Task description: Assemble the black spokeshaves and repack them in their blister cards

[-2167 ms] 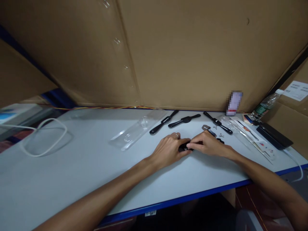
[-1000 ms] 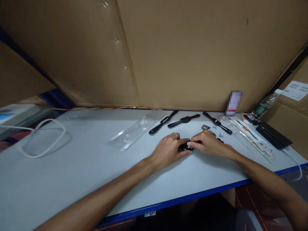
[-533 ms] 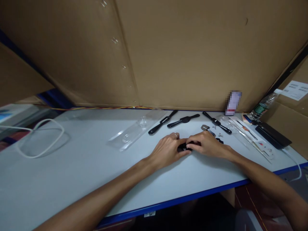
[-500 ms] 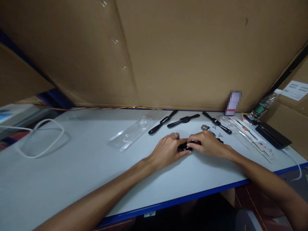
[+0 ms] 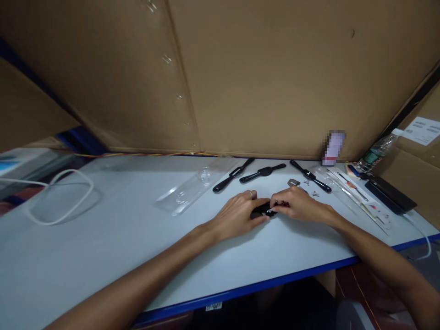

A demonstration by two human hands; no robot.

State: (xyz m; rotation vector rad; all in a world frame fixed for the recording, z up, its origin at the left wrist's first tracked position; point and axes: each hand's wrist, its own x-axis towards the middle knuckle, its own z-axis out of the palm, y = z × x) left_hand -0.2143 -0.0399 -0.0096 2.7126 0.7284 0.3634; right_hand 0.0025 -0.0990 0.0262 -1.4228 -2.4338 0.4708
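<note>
On the table, my left hand (image 5: pixel 239 211) grips a black spokeshave (image 5: pixel 259 211) from the left, thumb and fingers on either side of its body. My right hand (image 5: pixel 297 205) is closed in a pinch at the middle of that tool, on a small silver screw (image 5: pixel 270 210). Both hands hide much of the spokeshave. Just beyond my right hand lie a flat metal blade (image 5: pixel 293 182) and small silver thumbscrews (image 5: pixel 315 194). Three more black spokeshave pieces lie behind: an open-framed one (image 5: pixel 236 172), a solid one (image 5: pixel 264 172) and one with a silver screw on it (image 5: pixel 310 176).
Clear plastic sleeves (image 5: pixel 195 188) lie left of the tools. To the right are a packaging card (image 5: pixel 349 183), a black device (image 5: pixel 390 192) with a white cable, and a plastic bottle (image 5: pixel 374 153). A cardboard wall (image 5: pixel 275 82) rises behind; a white cable (image 5: pixel 91 188) loops at left.
My right hand has shifted slightly, and a silver screw now shows at its fingertips. The left hand keeps its grip on the spokeshave, moved slightly left.
</note>
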